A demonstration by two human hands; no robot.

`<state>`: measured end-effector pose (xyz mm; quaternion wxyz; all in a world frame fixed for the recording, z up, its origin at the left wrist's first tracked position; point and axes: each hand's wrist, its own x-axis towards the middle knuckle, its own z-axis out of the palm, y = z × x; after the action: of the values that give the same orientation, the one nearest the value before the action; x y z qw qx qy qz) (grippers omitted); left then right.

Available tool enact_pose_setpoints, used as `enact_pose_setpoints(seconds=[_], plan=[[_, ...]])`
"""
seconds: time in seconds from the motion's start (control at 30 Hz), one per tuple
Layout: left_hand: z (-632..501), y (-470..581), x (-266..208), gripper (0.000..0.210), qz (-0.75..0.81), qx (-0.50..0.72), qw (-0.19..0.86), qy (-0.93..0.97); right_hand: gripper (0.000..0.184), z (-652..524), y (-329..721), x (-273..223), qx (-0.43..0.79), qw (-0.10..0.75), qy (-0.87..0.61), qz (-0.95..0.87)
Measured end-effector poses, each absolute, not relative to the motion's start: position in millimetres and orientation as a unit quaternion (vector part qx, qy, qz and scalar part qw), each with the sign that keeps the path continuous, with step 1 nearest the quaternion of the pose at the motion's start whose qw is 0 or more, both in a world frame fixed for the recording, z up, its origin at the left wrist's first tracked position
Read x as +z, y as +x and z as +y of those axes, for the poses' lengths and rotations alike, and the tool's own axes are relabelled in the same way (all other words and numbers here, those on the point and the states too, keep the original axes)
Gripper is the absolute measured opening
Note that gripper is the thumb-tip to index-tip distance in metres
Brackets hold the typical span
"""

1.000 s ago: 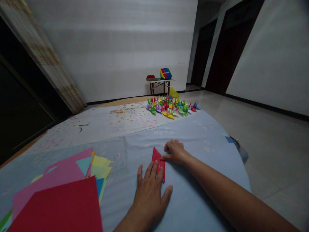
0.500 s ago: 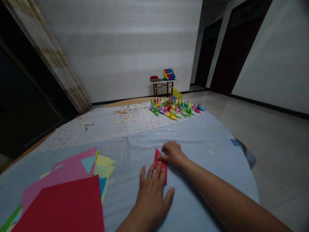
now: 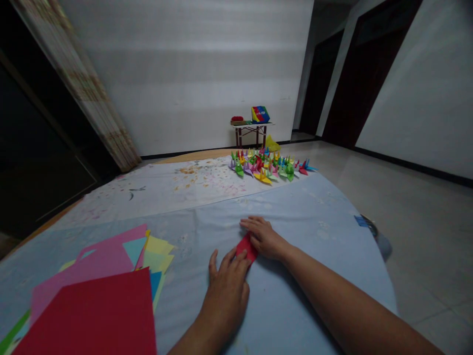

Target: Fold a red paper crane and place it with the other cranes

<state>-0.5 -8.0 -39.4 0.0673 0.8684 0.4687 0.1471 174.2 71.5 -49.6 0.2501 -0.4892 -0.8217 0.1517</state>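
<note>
A small folded piece of red paper [image 3: 247, 248] lies on the pale blue tablecloth, partly covered by both hands. My left hand [image 3: 228, 281] rests at its near left side, palm down, fingers spread and fingertips touching the paper. From the right, my right hand [image 3: 265, 236] reaches over the far end with fingers bent together and presses on it; its thumb is mostly hidden. To the left is a stack of coloured paper, with a large red sheet [image 3: 92, 315] on top and pink sheets [image 3: 99, 261] beneath.
Many folded paper cranes [image 3: 268, 165] in mixed colours stand at the table's far right. A chair or stool edge [image 3: 377, 236] shows beyond the right rim. Behind, a small folding table [image 3: 251, 125] bears a multicoloured box [image 3: 260, 114].
The red paper has gone from a long, pointed shape to a shorter, angled one. My right hand has turned over its far end, and my left hand has shifted slightly left.
</note>
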Motion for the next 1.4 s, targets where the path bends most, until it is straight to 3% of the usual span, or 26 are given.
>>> enact_pose_setpoints(seconds=[0.1, 0.43, 0.77, 1.0, 1.4], plan=[[-2.2, -7.8, -38.5, 0.045, 0.493, 0.159, 0.054, 0.854, 0.053, 70.6, 175.3, -44.9, 0.163, 0.221, -0.463, -0.843], [2.3, -14.9, -27.3, 0.038, 0.536, 0.202, -0.001, 0.819, 0.027, 53.6, 179.3, -29.5, 0.183, 0.210, -0.400, -0.873], [5.8, -16.8, -29.4, 0.025, 0.498, 0.184, 0.028, 0.847, 0.022, 54.9, 176.3, -31.6, 0.188, 0.210, -0.378, -0.882], [4.9, -15.5, -25.9, 0.023, 0.503, 0.175, 0.037, 0.846, 0.028, 49.2, 179.2, -23.0, 0.187, 0.211, -0.362, -0.888], [5.7, -17.0, -29.4, 0.018, 0.498, 0.180, 0.049, 0.846, 0.016, 52.7, 176.1, -36.5, 0.196, 0.212, -0.349, -0.892]])
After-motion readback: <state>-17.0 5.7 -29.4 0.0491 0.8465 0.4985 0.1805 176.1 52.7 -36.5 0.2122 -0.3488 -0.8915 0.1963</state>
